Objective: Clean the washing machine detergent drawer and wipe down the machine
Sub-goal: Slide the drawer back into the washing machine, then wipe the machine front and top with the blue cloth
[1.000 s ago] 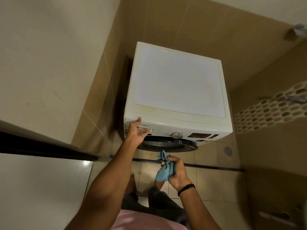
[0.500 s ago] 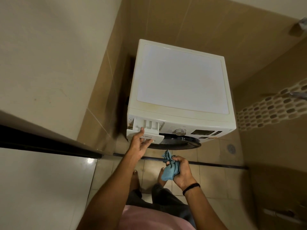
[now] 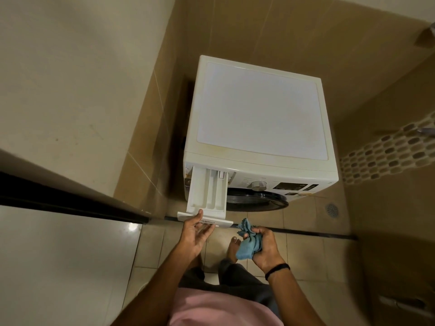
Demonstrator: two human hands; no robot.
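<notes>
A white front-loading washing machine [image 3: 259, 118] stands against the tiled back wall. Its white detergent drawer [image 3: 207, 191] is pulled far out at the front left, showing three long compartments. My left hand [image 3: 196, 234] holds the drawer's front panel, thumb on top and fingers underneath. My right hand [image 3: 263, 245] grips a bunched blue cloth [image 3: 248, 243] just right of the drawer front, below the dark round door [image 3: 256, 200].
A tiled wall runs close along the machine's left side, with a dark door frame [image 3: 70, 203] nearer me. A floor drain [image 3: 332, 209] lies to the right of the machine. My bare foot [image 3: 234, 247] and dark trousers are below my hands.
My left hand has pulled the detergent drawer from closed to far out toward me. My right hand kept hold of the blue cloth and stayed roughly where it was.
</notes>
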